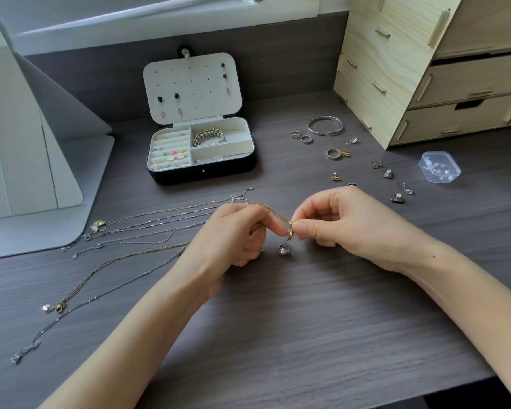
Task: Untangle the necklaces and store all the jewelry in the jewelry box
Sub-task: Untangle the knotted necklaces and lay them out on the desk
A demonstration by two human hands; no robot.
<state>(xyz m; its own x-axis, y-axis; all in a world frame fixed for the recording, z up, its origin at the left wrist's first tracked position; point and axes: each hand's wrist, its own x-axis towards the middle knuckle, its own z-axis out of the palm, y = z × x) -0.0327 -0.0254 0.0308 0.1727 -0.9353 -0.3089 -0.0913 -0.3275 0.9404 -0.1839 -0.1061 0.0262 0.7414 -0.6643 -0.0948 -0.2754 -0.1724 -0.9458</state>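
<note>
My left hand [236, 234] and my right hand [337, 222] meet at the middle of the dark desk and both pinch a gold chain [273, 213] with a gold clasp or ring at the fingertips. A clear pink stone pendant [284, 248] hangs just below them. Several thin silver and gold necklaces [148, 228] lie stretched out to the left. The open jewelry box [201, 149] stands behind, with earrings in its lid and slots and a bracelet in one compartment.
Loose rings [333, 153], a silver bangle [325, 125] and several earrings [397, 197] lie at the right. A small clear plastic case [439, 167] sits beside a wooden drawer unit [431, 69]. A grey folded stand [27, 160] occupies the left.
</note>
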